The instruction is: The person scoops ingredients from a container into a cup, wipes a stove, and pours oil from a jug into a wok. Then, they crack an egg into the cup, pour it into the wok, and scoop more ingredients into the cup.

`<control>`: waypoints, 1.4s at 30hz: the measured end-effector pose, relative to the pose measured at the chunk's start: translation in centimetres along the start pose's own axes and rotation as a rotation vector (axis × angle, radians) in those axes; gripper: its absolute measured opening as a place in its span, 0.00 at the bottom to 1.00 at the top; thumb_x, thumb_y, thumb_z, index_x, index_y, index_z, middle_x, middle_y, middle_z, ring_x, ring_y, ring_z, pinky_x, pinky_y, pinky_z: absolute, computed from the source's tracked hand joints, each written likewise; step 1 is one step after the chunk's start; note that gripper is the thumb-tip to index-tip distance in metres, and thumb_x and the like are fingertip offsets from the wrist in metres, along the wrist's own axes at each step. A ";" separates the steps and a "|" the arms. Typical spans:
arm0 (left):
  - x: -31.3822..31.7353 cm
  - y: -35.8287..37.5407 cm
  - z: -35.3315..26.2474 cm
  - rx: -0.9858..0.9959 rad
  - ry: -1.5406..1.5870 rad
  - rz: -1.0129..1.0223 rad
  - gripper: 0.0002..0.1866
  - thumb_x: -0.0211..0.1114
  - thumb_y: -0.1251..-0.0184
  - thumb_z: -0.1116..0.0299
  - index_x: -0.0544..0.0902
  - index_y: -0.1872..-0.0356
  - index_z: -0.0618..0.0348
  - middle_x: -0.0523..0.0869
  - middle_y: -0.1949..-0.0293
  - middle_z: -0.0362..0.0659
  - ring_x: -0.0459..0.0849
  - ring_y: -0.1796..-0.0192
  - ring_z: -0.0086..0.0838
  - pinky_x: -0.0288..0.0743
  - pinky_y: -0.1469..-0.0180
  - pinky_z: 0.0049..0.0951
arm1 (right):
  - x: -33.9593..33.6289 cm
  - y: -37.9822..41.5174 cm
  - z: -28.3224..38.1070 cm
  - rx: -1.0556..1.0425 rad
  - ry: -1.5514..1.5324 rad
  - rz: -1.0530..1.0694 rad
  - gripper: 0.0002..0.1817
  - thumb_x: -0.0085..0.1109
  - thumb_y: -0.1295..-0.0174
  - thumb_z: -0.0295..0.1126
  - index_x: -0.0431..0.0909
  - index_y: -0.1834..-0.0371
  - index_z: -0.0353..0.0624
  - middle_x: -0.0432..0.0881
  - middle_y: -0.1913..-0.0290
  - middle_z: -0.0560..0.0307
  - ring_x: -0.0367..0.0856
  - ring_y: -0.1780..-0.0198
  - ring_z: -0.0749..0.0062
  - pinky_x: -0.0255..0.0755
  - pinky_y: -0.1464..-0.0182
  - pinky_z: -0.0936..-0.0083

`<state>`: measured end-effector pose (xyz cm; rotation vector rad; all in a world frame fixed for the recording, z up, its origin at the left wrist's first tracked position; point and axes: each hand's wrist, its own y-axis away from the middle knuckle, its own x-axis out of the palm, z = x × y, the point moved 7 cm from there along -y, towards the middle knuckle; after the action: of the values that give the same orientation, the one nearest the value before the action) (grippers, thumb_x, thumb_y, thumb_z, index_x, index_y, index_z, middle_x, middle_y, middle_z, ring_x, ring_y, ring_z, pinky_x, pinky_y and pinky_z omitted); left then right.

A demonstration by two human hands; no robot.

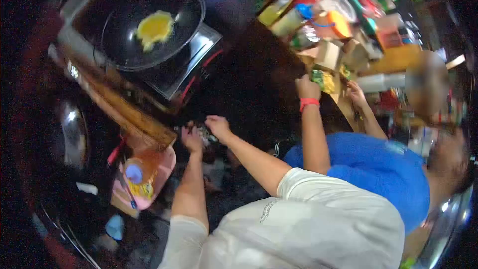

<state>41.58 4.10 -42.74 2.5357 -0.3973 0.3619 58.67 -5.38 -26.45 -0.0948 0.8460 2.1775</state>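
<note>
My left hand is low in front of me, its blurred fingers apart. Close to its right is my right hand, with the fingers curled in. Between and just below the hands is a small shiny patch that I cannot make out. Further up on the left, a dark wok sits on a cooktop. A yellow egg lies spread in the wok.
On the left, a pink tray bears a bottle with a purple cap. At right, a co-worker in a blue shirt reaches toward food in a carton. Several containers crowd the counter behind.
</note>
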 end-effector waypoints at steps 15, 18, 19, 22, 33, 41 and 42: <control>5.2 12.3 -15.8 0.182 -0.811 0.574 0.36 0.73 0.40 0.54 0.78 0.33 0.64 0.90 0.57 0.57 0.90 0.53 0.46 0.80 0.52 0.40 | -23.5 2.7 18.8 -0.416 -0.227 -0.763 0.12 0.64 0.37 0.29 0.86 0.54 0.35 0.88 0.64 0.57 0.85 0.66 0.75 0.81 0.61 0.75; 3.4 17.3 -20.4 0.128 -1.173 0.641 0.33 0.73 0.40 0.54 0.81 0.37 0.64 0.90 0.56 0.58 0.90 0.52 0.47 0.80 0.50 0.38 | -29.0 2.4 20.4 -0.285 -0.653 -0.826 0.14 0.65 0.36 0.31 0.83 0.50 0.35 0.85 0.62 0.57 0.84 0.65 0.74 0.80 0.62 0.76; 1.6 17.9 -20.1 0.129 -1.273 0.645 0.33 0.73 0.40 0.55 0.81 0.36 0.64 0.90 0.55 0.58 0.89 0.52 0.47 0.80 0.49 0.38 | -30.7 1.2 20.2 -0.274 -0.649 -0.892 0.10 0.63 0.36 0.31 0.83 0.56 0.37 0.83 0.65 0.58 0.83 0.66 0.75 0.79 0.63 0.77; 0.5 21.8 -22.7 -0.032 -1.270 0.632 0.32 0.74 0.40 0.59 0.81 0.38 0.69 0.89 0.53 0.59 0.89 0.51 0.45 0.80 0.46 0.39 | -34.0 -2.1 19.3 -0.315 -0.776 -0.980 0.03 0.59 0.36 0.29 0.78 0.66 0.43 0.77 0.70 0.62 0.78 0.70 0.77 0.75 0.69 0.79; 4.9 26.8 -28.9 -0.105 -1.149 0.794 0.21 0.72 0.37 0.67 0.84 0.47 0.72 0.91 0.58 0.48 0.87 0.56 0.30 0.80 0.49 0.33 | -48.8 6.3 28.9 -0.724 -0.559 -1.247 0.13 0.65 0.34 0.30 0.77 0.50 0.38 0.83 0.57 0.58 0.81 0.55 0.74 0.77 0.51 0.74; 5.9 22.8 -25.4 -0.094 -1.536 0.752 0.34 0.71 0.31 0.51 0.76 0.30 0.61 0.84 0.39 0.59 0.80 0.36 0.49 0.74 0.36 0.40 | -60.1 19.1 29.4 -0.836 -0.042 -1.225 0.13 0.65 0.34 0.27 0.80 0.49 0.36 0.85 0.56 0.55 0.85 0.57 0.75 0.79 0.51 0.77; 6.1 22.9 -25.2 -0.192 -1.360 0.735 0.34 0.72 0.32 0.51 0.77 0.31 0.61 0.84 0.39 0.59 0.80 0.36 0.49 0.73 0.36 0.41 | -61.3 19.1 27.7 -0.811 -0.104 -1.227 0.13 0.65 0.35 0.26 0.80 0.49 0.35 0.85 0.56 0.55 0.84 0.57 0.76 0.80 0.52 0.77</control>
<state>34.84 -1.80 -9.39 1.9655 -1.7198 -1.1688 93.24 -37.36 25.29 -0.6895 -0.2382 1.1729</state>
